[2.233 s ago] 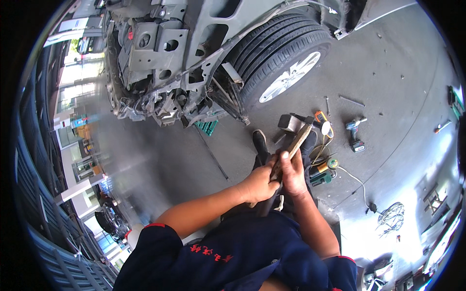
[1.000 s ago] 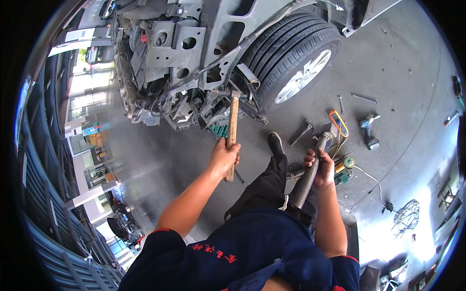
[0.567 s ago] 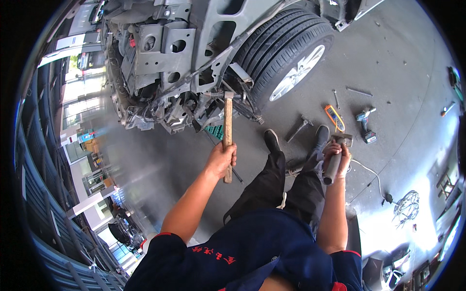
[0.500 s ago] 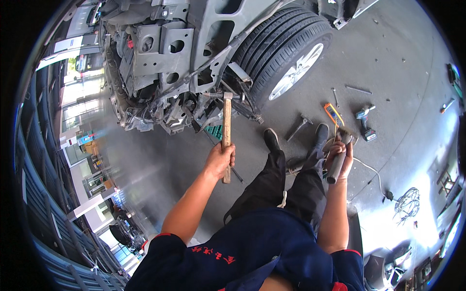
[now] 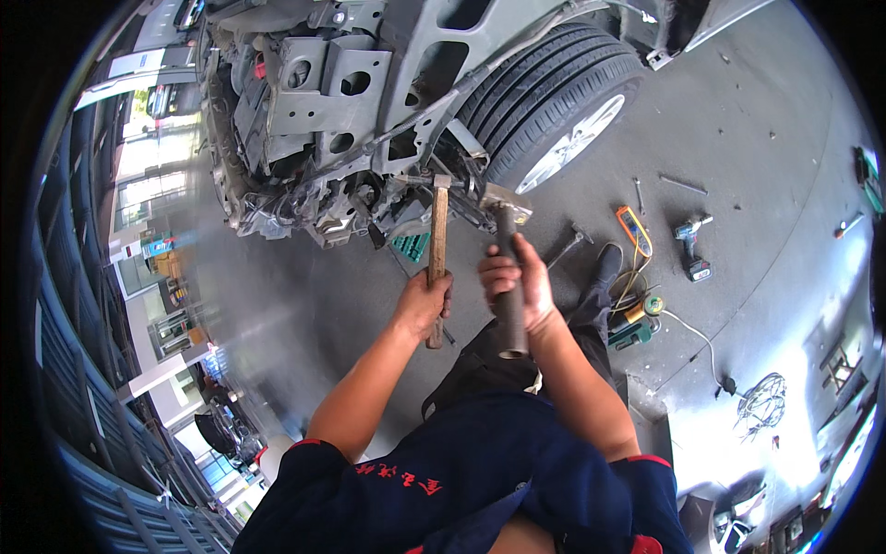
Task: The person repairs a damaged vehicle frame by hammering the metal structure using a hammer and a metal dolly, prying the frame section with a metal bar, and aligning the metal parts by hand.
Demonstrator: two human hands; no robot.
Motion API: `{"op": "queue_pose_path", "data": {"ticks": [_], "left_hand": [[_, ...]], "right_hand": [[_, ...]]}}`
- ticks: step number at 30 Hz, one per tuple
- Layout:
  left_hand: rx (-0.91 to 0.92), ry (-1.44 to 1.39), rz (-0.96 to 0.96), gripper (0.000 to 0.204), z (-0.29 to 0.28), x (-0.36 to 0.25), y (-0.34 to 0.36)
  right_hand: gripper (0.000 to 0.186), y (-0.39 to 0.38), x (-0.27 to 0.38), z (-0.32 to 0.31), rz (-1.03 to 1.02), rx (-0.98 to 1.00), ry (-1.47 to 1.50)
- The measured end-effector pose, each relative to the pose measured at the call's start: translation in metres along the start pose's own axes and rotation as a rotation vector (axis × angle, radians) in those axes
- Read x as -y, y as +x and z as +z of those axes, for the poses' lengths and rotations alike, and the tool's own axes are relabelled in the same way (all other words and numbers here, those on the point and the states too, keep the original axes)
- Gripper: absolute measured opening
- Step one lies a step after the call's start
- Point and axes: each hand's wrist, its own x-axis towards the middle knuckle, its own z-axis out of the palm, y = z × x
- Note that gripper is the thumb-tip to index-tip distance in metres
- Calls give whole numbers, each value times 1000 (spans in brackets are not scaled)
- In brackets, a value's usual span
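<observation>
My left hand [image 5: 425, 303] is wrapped round the wooden handle of a hammer [image 5: 440, 222]. That hammer stands upright in view, its small metal head in front of the car's torn-open front end. Just to its right, my right hand [image 5: 519, 284] grips a sledgehammer [image 5: 507, 226] by its thick, dark, pipe-like handle. The sledgehammer's broad, worn head points away from me, below the tire [image 5: 554, 102]. A small gap separates the two hammers. Ahead of both is the bare grey car frame [image 5: 341, 92], with holes and bent parts.
On the floor to the right lie another hammer [image 5: 571, 243], an orange-framed meter [image 5: 634, 231], a cordless power tool [image 5: 693, 247], a corded green grinder [image 5: 637, 325] and a coiled cable [image 5: 762, 404]. A green tool tray [image 5: 412, 246] sits under the car's front.
My right hand has swung the sledgehammer leftward, from the far right to beside the other hammer. My left hand has barely moved. The grinder on the floor has come into sight.
</observation>
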Motion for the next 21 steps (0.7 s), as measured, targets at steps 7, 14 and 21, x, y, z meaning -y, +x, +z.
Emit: {"op": "queue_pose_path", "data": {"ticks": [7, 14, 21], "left_hand": [[-20, -77, -8, 12, 6, 2, 4], [7, -86, -1, 11, 6, 6, 4], [-12, -10, 6, 11, 14, 0, 1]], "right_hand": [[21, -172, 118, -28, -647, -22, -149], [42, -204, 151, 20, -1740, -296, -278], [27, -16, 38, -17, -821, -486, -720]]}}
